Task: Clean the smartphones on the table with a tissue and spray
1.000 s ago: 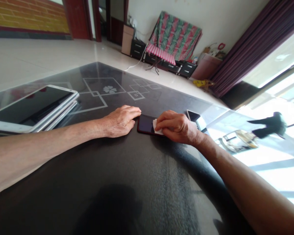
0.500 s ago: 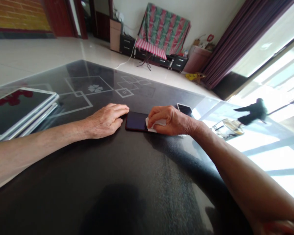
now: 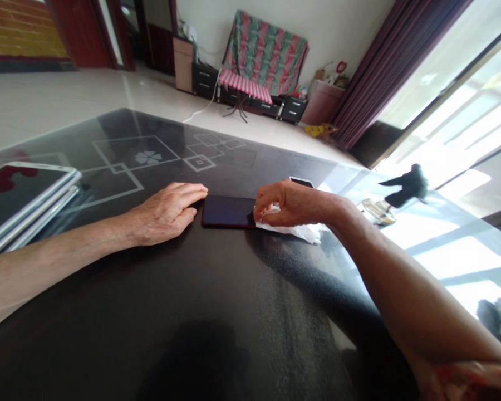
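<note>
One smartphone (image 3: 227,211) lay mid-frame; fingers of the right hand (image 3: 286,203) pinched tissue (image 3: 305,233), those of the left hand (image 3: 167,213) lay outstretched, empty; sideways pressure could have skidded the smartphone across the glossy worktop (image 3: 150,301).

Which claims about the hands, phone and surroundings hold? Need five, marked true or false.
1. The right hand holds a white tissue. True.
2. The phone stands upright on the table. False: it lies flat.
3. The left hand is by the phone's left end. True.
4. The curtain is yellow. False: it is purple.
5. The stacked devices sit right of the phone. False: they are to its left.
</note>
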Demonstrator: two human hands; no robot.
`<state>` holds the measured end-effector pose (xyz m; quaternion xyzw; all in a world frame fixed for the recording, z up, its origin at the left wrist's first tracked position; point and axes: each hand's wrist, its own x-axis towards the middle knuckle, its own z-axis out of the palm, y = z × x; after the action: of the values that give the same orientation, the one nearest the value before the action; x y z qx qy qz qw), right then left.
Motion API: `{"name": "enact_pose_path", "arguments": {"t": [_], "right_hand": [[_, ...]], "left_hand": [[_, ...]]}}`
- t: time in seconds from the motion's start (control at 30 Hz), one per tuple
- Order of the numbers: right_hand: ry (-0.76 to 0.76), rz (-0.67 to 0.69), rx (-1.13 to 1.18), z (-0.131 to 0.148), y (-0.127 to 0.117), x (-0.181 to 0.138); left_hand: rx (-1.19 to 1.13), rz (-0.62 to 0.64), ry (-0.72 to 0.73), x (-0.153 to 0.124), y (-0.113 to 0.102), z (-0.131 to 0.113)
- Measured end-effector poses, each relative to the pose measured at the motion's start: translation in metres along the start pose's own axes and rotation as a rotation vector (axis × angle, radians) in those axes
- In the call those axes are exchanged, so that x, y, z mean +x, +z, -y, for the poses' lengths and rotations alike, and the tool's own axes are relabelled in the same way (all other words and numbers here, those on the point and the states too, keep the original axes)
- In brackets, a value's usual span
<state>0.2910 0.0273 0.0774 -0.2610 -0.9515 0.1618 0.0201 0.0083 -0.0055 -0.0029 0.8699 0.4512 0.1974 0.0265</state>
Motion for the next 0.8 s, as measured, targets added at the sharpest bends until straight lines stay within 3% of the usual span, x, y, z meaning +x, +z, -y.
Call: {"name": "enact_pose_path", "arguments": {"t": [0.23, 0.5, 0.67, 0.8], "right_hand": [[0.222, 0.125, -0.115, -0.002, -0.011, -0.01], [0.152, 0.068, -0.148, 0.005, -0.006, -0.002], [0.3, 0.121, -0.135, -0.009, -0.011, -0.011], [0.331, 0.115, -0.124, -0.016, -0.013, -0.016]], "left_hand": [[0.001, 0.02, -0.021, -0.001, 0.0, 0.001], [-0.003, -0.004, -0.02, -0.001, 0.001, 0.001], [-0.008, -0.012, -0.026, -0.001, 0.002, 0.002], [-0.007, -0.03, -0.02, -0.001, 0.003, 0.003]]}}
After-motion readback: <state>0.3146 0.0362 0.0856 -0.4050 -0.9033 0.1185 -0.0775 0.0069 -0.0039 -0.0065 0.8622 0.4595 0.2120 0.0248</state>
